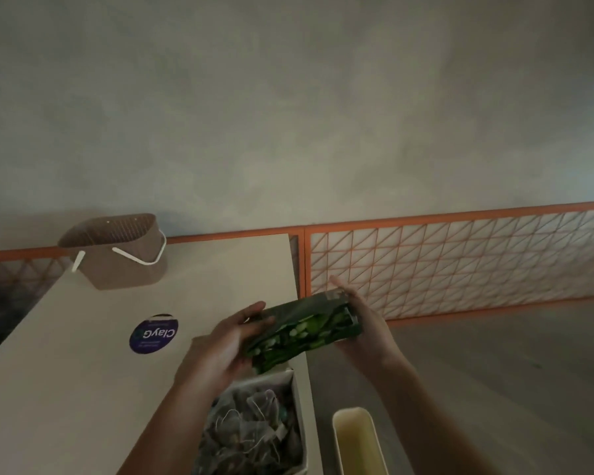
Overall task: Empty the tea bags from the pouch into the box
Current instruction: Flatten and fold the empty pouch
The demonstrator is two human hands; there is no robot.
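A dark green pouch (302, 332) is held level between both hands, just beyond the box and above the table's right edge. My left hand (223, 347) grips its left end and my right hand (366, 320) grips its right end. Below the pouch, a white box (297, 406) sits at the table's right edge, filled with several tea bags (254, 430) with strings. My left forearm hides the box's left side.
A beige table (83, 354) carries a brown slotted basket (117, 252) with a white handle at the back and a round purple sticker (153, 334). An orange wire-grid railing (460, 262) runs behind. A cream narrow container (357, 440) stands right of the table.
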